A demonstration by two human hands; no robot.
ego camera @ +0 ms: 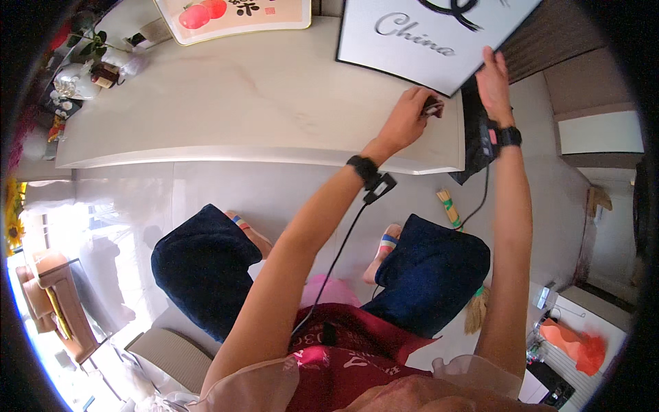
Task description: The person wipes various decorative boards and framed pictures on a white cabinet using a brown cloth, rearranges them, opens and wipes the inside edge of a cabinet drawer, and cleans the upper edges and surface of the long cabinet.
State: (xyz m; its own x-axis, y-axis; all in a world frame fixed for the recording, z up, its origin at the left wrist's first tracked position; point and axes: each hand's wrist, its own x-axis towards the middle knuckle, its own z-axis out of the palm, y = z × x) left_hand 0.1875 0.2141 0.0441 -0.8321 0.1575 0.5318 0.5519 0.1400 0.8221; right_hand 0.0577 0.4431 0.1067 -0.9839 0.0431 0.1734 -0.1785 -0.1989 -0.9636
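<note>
A white picture panel [406, 46] with a thin black frame and brush-style lettering leans at the back right of a cream marble-look cabinet top [247, 103]. My right hand [494, 85] rests against its right edge, fingers extended along the frame. By the panel's lower corner, my left hand [409, 116] pinches a small dark crumpled item [433, 107], perhaps a cloth. What it is exactly cannot be made out. Below my right hand a black plastic bag [467, 136] hangs beside the cabinet's end. Both wrists carry black straps with cabled devices.
A second framed picture [237, 18] with red fruit stands at the back left. Vases and flowers [77, 81] crowd the left end. On the floor, a straw broom [476, 311] lies by my right knee. Several small boxes and an orange-red item [571, 342] sit lower right.
</note>
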